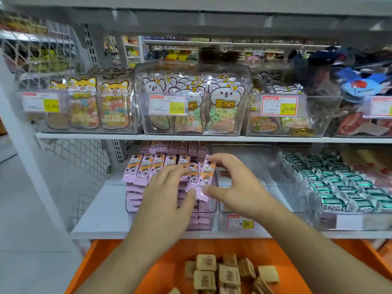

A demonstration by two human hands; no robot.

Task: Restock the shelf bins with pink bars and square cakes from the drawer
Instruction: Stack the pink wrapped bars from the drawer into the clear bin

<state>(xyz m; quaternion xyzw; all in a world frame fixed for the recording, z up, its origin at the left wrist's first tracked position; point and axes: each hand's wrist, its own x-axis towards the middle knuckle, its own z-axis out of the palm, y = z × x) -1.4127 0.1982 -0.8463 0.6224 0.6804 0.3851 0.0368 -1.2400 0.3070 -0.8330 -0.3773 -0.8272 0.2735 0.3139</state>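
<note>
The right hand [230, 183] pinches one pink bar [205, 181] by its far and near ends, long axis running near-to-far, at the right edge of the pink-bar bin [131, 198], while the left hand [167, 190] lies spread on the stack just left

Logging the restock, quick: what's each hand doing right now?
Left hand: open, fingers flat on the stacked pink bars in the bin.
Right hand: pinching one pink bar upright between thumb and fingers.

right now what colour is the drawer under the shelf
Orange; the drawer shows best in the head view.
</note>
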